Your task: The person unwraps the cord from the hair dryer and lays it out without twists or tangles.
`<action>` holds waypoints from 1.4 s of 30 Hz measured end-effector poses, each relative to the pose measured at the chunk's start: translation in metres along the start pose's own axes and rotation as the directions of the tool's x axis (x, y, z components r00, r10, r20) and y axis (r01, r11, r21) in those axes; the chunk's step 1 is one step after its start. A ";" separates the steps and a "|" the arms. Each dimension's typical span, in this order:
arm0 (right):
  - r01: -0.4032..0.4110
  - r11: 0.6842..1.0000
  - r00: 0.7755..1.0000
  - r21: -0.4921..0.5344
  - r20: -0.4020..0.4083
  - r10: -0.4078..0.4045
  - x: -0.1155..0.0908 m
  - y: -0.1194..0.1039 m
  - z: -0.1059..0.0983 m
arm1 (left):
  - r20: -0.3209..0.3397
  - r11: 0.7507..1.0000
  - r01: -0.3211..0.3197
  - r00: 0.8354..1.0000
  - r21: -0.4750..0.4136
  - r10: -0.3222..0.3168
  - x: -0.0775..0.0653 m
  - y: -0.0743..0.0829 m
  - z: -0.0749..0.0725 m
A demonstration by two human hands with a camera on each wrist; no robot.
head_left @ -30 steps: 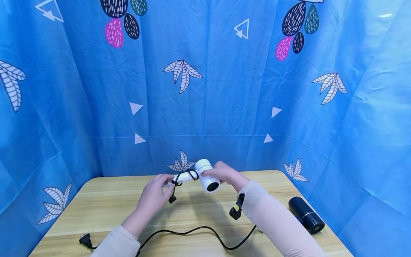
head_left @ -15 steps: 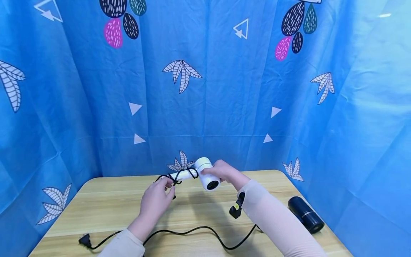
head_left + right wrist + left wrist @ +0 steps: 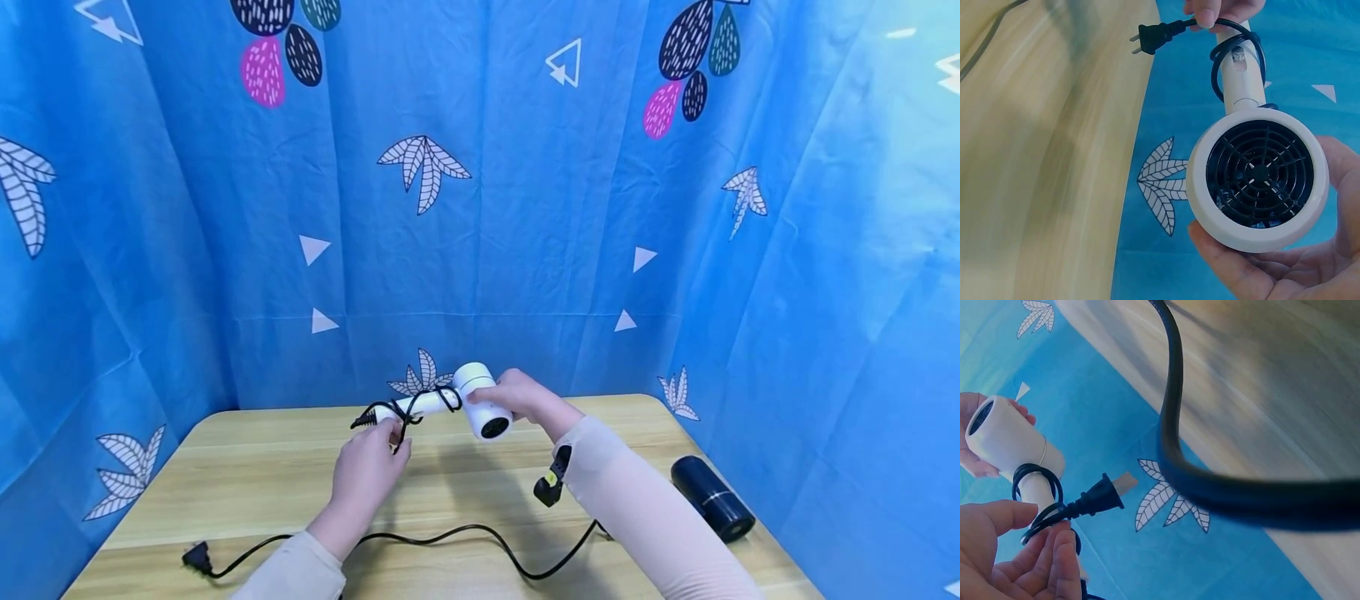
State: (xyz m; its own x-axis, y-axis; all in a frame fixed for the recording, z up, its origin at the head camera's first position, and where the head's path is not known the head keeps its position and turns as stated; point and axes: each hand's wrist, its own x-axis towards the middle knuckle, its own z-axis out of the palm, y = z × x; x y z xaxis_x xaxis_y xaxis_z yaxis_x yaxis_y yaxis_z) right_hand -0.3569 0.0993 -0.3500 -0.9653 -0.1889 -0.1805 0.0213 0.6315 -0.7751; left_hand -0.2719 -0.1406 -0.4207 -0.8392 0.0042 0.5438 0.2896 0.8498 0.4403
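A white hair dryer (image 3: 474,382) hangs above the table, its black cord (image 3: 1214,69) wound round the handle (image 3: 1242,81). My right hand (image 3: 521,394) grips the dryer's barrel, fingers and thumb spread round it. In the right wrist view the black grille (image 3: 1260,174) faces the camera. At the handle my left hand (image 3: 367,471) pinches the cord between thumb and fingers, close behind the two-prong plug (image 3: 1101,496). That plug sticks out past the fingertips in both wrist views; the left hand mostly hides it in the head view.
A second black cable (image 3: 480,528) with its own plug (image 3: 198,558) lies across the wooden table (image 3: 247,467). A black cylindrical object (image 3: 712,498) lies near the table's right edge. Blue patterned curtains (image 3: 517,250) stand close behind and at both sides.
My left hand has slid from the handle's end to the cord, drawing the plug end toward me and uncovering the handle's tip. The right hand still holds the dryer, nearly unmoved.
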 end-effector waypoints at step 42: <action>0.036 0.998 0.998 -0.053 -0.047 -0.039 -0.002 0.013 0.001 | -0.087 0.975 -0.213 0.972 0.056 0.218 0.002 0.004 -0.014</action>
State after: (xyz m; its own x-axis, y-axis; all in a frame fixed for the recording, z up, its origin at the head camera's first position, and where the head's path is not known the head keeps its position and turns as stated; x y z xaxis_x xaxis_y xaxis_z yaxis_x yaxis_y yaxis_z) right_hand -0.3547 0.1070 -0.3604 -0.9765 -0.1776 -0.1217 -0.0274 0.6634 -0.7477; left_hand -0.2660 -0.1450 -0.4077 -0.7128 0.1431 0.6866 0.4354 0.8578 0.2732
